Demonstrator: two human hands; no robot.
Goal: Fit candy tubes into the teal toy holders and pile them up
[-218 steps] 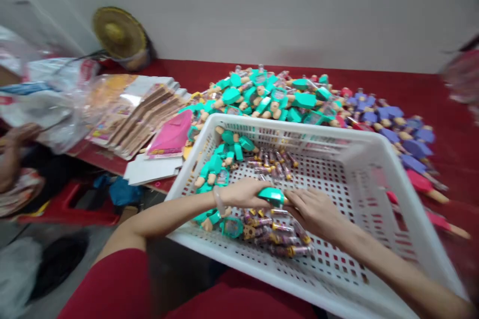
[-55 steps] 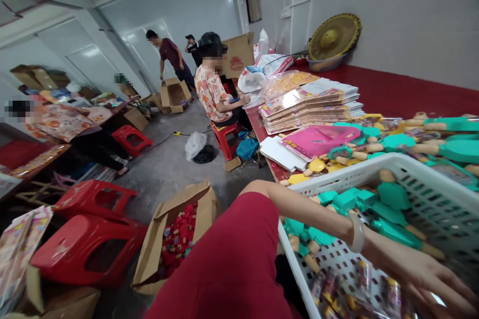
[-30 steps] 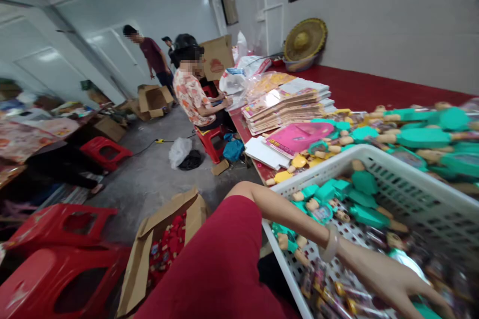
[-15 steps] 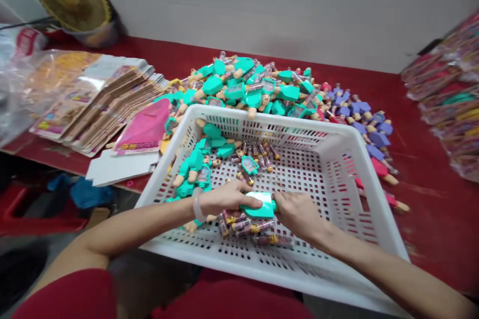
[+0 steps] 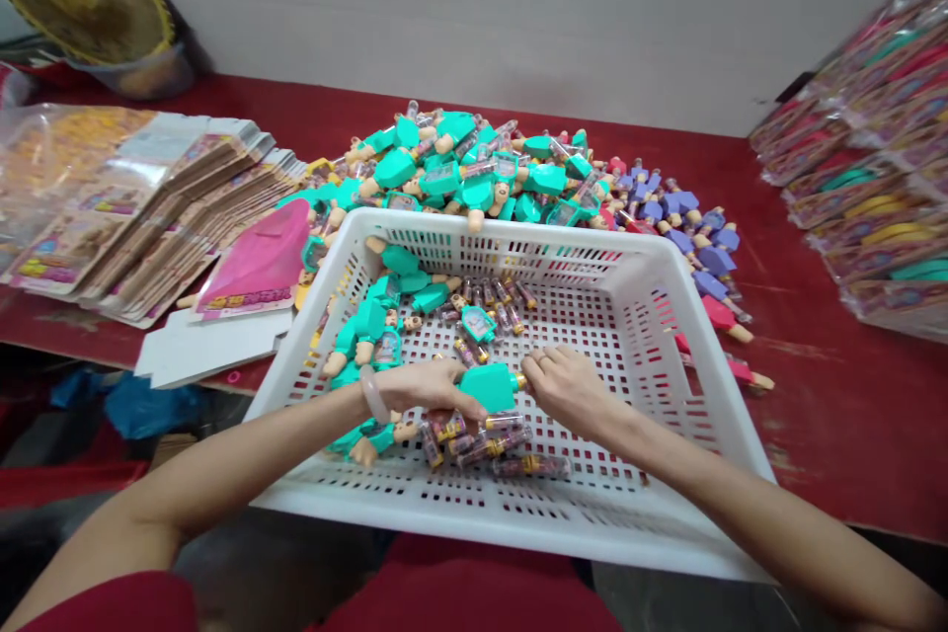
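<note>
On the red table (image 5: pixel 829 415), your white basket (image 5: pixel 563 233) seems to reach past the front edge towards your lap, so leaning a forearm hard on the near side could tip it or make it slide. Behind it, the pile of green toys (image 5: pixel 440 178) is heaped up close to the far rim, and one toy's handle (image 5: pixel 475 218) pokes over that rim; a knock to the basket could well shake it loose. The green toy (image 5: pixel 487 389) between your hands hangs low over the basket floor, and a sharp pull from one side, or a weak grip on the other, could make it slip. The small tubes (image 5: pixel 531 466) just below lie loose, and a dropped toy or a brushing wrist might scatter them. Both your forearms come in over the near side, angled towards each other. Your left hand (image 5: pixel 434 389), a bracelet (image 5: pixel 373 395) at its wrist, clasps the toy's body from the left, thumb on top and fingers curled underneath. Your right hand (image 5: pixel 569 387) is curled into a loose fist, knuckles up, its fingertips pinching the yellow end (image 5: pixel 521 381); you can't tell what else sits inside that fist.
</note>
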